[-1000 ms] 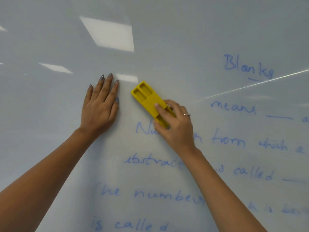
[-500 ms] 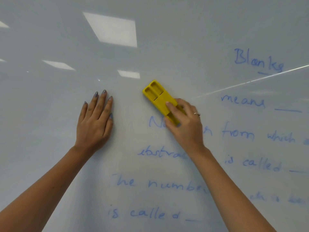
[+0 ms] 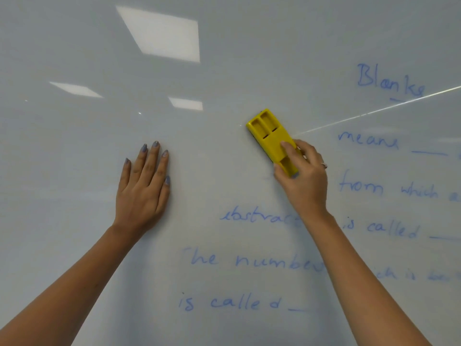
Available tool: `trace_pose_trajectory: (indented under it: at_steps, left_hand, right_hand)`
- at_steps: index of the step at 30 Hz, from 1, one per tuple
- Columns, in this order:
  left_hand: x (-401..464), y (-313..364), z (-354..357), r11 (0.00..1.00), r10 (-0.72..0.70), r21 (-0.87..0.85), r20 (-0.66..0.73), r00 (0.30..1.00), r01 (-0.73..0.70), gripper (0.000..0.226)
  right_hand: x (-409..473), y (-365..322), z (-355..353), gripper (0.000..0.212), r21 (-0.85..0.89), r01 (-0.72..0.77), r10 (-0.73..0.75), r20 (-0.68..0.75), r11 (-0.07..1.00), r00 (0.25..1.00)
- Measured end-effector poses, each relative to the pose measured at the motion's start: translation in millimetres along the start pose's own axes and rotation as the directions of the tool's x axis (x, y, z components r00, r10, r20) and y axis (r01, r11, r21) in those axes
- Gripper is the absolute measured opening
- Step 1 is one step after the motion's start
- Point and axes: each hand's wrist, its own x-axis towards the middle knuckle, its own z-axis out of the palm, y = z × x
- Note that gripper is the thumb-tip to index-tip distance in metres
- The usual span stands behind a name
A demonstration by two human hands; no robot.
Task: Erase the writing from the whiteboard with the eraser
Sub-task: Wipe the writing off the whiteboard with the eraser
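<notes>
One eraser (image 3: 272,139) slants up-left in right hand (image 3: 303,182).

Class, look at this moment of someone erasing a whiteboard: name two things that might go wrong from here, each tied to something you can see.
1. The right hand grips the yellow eraser only at its lower end, so it might tilt and wipe unevenly.
2. The left hand lies flat on the whiteboard, and both forearms cross blue writing such as "The number", so sleeveless skin may smear ink.
</notes>
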Motion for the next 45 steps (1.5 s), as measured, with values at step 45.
trace_pose_trajectory:
  at_steps: [45]
  left_hand:
    - [-4, -5, 11, 1.0, 0.017, -0.002, -0.065, 0.998, -0.017, 0.052]
  right_hand:
    - [-47, -30, 26, 0.044, -0.02, 0.053, -0.054, -0.026, 0.998, 0.998]
